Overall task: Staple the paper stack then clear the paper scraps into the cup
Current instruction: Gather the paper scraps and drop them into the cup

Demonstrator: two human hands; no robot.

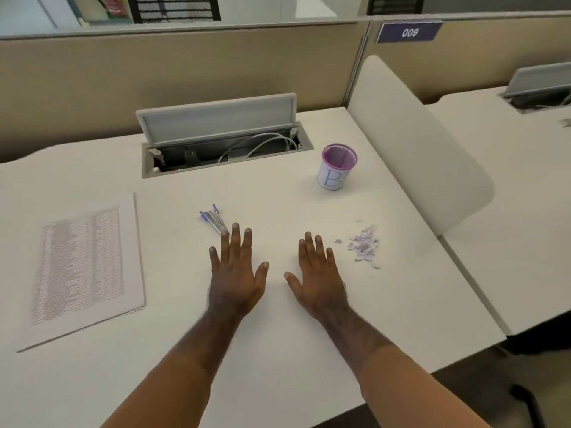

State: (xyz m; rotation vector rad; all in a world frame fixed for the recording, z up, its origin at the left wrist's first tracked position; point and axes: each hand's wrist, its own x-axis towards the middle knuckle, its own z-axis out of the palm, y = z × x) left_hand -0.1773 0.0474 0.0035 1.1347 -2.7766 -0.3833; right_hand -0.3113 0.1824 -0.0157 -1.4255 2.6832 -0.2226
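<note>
Fingers on both my hands lie straight and spread, palms down on the desk (278, 196), holding nothing. My left hand (236, 273) has its fingertips at the stapler (214, 219); my right hand (318, 278) sits just left of the paper scraps (364, 245). I see the paper stack (83, 267) at far left, and the cup (336, 167) stands upright beyond the scraps.
</note>
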